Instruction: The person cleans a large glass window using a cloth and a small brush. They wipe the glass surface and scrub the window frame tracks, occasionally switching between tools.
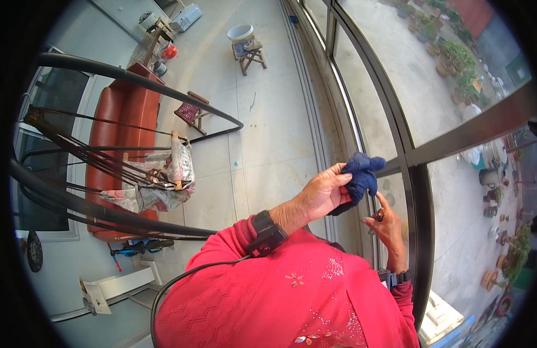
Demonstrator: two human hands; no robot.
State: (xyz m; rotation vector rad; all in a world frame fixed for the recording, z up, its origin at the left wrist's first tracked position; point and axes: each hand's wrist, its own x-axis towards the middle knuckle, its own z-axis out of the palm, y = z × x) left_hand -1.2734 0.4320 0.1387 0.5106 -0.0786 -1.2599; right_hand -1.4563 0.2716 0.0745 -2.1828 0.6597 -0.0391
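A bunched navy blue cloth (361, 176) is pinched in my left hand (316, 198), its thumb on the near side. Folds of the cloth hang over the fingers and hide some of them. Just below and to the right is my right hand (387, 226), fingers apart and holding nothing visible. Its raised index fingertip comes close to the cloth's lower edge; I cannot tell whether they touch. Both hands are beside the dark frame (418, 204) of a large glass window, in front of the junction of its upright and crossbar.
A black tubular swing frame (133, 82) with cords and a fabric seat stands at left, before a red sofa (120, 106). Farther off are a folding stool (192, 111) and a white bucket (241, 32) on another stool. Potted plants (458, 61) line the yard beyond the glass.
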